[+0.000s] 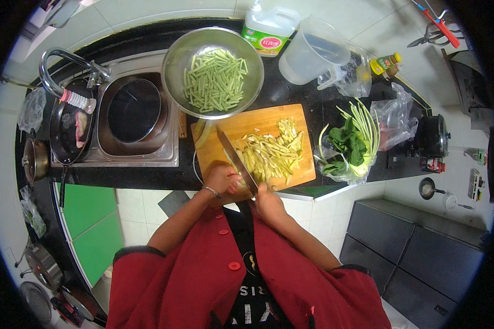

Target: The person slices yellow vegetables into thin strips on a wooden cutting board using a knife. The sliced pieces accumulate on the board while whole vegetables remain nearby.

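Note:
My right hand (pixel 270 204) grips the handle of a kitchen knife (pixel 238 161), its long blade pointing away from me across a wooden cutting board (pixel 308 162). Left of the blade, my left hand (pixel 222 179) presses curled fingers onto a pale green vegetable piece (pixel 229 159), mostly hidden by the hand and blade. Sliced yellow-green vegetable strips (pixel 271 154) lie heaped to the right of the knife. A long, uncut-looking pale green vegetable (pixel 204 133) rests at the board's far left. Behind the board stands a steel bowl (pixel 173 78) of cut green bean lengths (pixel 216 82).
To the left, a sink (pixel 171 154) holds a dark round pan (pixel 133 111); a frying pan (pixel 66 150) with a piece of meat (pixel 80 128) sits beside it under the faucet (pixel 49 61). Rightward are leafy greens (pixel 350 144), a plastic jug (pixel 300 61) and a bottle (pixel 267 31).

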Demonstrator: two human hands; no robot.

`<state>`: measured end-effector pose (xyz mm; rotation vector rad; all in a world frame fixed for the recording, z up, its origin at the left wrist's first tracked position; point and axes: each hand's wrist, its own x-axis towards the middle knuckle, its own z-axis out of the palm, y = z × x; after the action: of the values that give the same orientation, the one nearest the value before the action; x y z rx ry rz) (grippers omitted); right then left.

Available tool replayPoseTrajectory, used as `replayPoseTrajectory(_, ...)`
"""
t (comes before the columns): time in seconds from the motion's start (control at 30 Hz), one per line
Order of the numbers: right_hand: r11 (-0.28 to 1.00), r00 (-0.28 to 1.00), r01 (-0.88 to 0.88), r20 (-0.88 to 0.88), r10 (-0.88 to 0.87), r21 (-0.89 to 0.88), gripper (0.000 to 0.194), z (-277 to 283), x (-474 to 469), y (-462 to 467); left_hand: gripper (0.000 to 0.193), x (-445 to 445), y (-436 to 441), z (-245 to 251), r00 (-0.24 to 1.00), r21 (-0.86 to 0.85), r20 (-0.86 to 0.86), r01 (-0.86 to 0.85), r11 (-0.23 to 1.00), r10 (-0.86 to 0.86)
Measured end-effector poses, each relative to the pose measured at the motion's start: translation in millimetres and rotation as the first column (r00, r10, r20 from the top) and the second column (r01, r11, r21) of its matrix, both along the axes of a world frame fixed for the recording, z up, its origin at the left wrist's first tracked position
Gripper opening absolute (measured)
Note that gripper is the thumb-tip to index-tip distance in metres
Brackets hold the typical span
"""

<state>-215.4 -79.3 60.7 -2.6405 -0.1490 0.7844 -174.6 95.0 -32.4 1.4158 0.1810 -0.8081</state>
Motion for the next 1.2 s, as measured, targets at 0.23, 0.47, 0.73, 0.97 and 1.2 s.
replayPoseTrajectory(0.23, 0.983, 0.993, 0.079, 0.077, -0.093, 0.165, 0.020, -1.4, 3.0, -10.1, 0.023, -1.1, -1.1, 8.6, 0.996, 0.118, 0.088, -0.006, 0.993, -0.005)
replayPoseTrajectory(0.47, 0.995, 0.995, 0.060, 0.077, -0.066, 0.086, 0.023, -0.3, -0.9, -6.3, 0.023, -9.9, 4.7, 6.8, 0.985, 0.330, 0.160, 0.013, 0.944, -0.070)
replayPoseTrajectory(0.73, 0.991, 0.994, 0.039, 0.094, -0.051, 0.126, 0.021, 5.7, 4.5, -5.5, 0.021, -12.2, -0.4, -35.4, 0.919, 0.367, 0.379, -0.038, 0.929, -0.112)
replayPoseTrajectory(0.97, 0.983, 0.987, 0.054, 0.138, -0.079, 0.177, 0.022, 21.0, -0.5, -6.4, 0.019, -16.4, -0.9, -13.9, 0.989, 0.011, -0.107, -0.103, 0.995, 0.104)
replayPoseTrajectory(1.2, 0.959, 0.980, 0.096, 0.146, -0.138, 0.266, 0.020, 23.2, 6.3, -8.4, 0.015, -14.3, -18.5, 23.3, 0.849, 0.210, 0.487, -0.341, 0.916, 0.204)
